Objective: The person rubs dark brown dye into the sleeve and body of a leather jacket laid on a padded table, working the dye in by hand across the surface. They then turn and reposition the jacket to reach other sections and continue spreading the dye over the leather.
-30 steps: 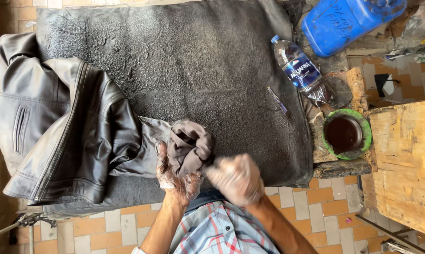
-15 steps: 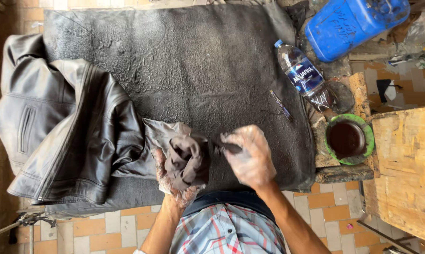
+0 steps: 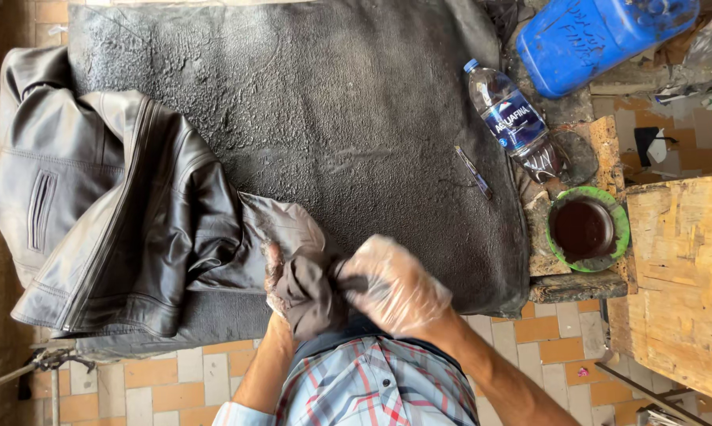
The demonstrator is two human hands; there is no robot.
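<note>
Near the front edge of one dark padded work surface [image 3: 332, 118], seen from the head camera, two gloved hands meet over one dark cloth [image 3: 308, 290]. Left hand [image 3: 281, 276] is closed around the bunched cloth from the side, its fingers curled into the folds. Right hand [image 3: 395, 284], in a clear thin glove, pinches the cloth's other end, touching the left. One dark leather jacket [image 3: 111, 213] lies spread at the left of the surface, its grey lining reaching the cloth. At the right lie one small pen-like tool [image 3: 474, 172], one clear water bottle [image 3: 513, 122], one blue jerrycan [image 3: 600, 35], one green bowl [image 3: 587, 229] of dark liquid, and one wooden board [image 3: 683, 276].
</note>
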